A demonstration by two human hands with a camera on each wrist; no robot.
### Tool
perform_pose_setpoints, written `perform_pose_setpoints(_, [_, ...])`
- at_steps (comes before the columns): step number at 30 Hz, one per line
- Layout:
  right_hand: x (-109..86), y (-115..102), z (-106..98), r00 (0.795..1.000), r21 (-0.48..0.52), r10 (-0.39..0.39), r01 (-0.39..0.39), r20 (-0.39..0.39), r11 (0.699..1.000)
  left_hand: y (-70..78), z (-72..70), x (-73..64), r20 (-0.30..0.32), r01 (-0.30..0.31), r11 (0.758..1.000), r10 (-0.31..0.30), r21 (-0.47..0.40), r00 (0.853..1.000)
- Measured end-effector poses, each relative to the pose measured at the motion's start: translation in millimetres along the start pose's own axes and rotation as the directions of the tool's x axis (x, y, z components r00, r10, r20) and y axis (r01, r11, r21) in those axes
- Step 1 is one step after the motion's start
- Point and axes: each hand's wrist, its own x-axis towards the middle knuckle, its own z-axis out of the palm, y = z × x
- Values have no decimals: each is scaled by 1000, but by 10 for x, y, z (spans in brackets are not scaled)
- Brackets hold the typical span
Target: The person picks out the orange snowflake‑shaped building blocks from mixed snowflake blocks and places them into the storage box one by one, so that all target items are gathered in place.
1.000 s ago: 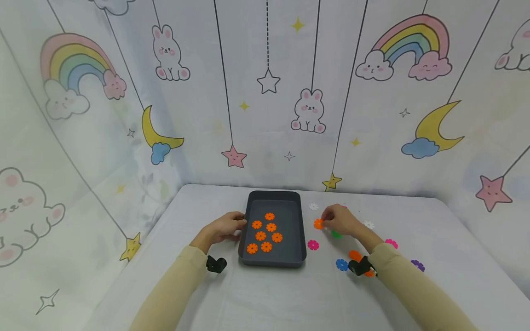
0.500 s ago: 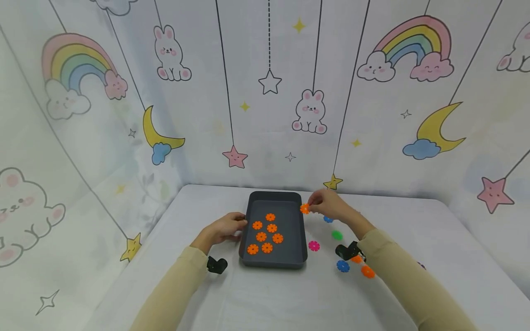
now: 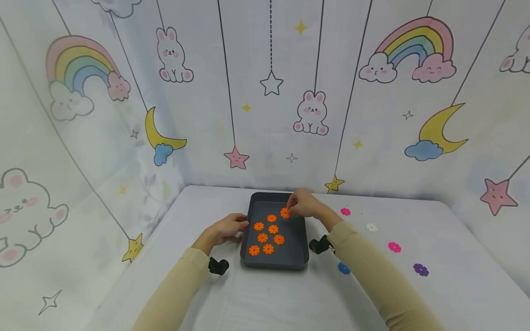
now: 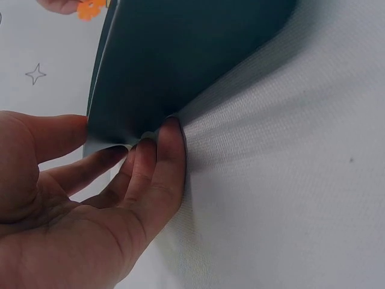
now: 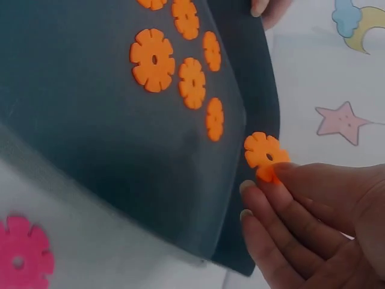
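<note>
A dark grey tray [image 3: 291,248] lies on the table with several orange notched discs [image 3: 268,248] spread flat inside it. My right hand [image 3: 305,203] is over the tray's far right part and pinches another orange notched disc [image 5: 264,153] between thumb and index finger. In the right wrist view that disc is tilted, above the tray floor. My left hand [image 3: 227,226] grips the tray's left side. In the left wrist view its thumb [image 4: 60,135] lies at the rim and its fingertips [image 4: 171,138] touch the wall from below.
Right of the tray lie loose notched discs: pink [image 3: 394,247], white [image 3: 371,227], purple [image 3: 421,269] and blue [image 3: 344,268]. My right sleeve [image 3: 372,271] hides part of that area. A patterned cloth backdrop [image 3: 265,128] stands behind the table.
My right hand has carried the orange notched disc left from the table, past the tray's right rim, to over the tray. My left hand has stayed at the tray's left side.
</note>
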Motion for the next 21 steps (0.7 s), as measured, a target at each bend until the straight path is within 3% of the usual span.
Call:
perform_pose_setpoints(7, [110, -30, 130, 999, -85, 1, 3, 52, 996, -8, -4, 21, 4, -6, 1000, 6, 1, 1000])
perform_pose_setpoints(15, [188, -2, 227, 994, -204, 84, -69, 64, 976, -27, -6, 37, 5, -7, 1000, 7, -8, 1000])
perform_pose_setpoints(21, [197, -28, 265, 989, -229, 130, -113, 63, 967, -31, -16, 38, 5, -5, 1000, 5, -6, 1000])
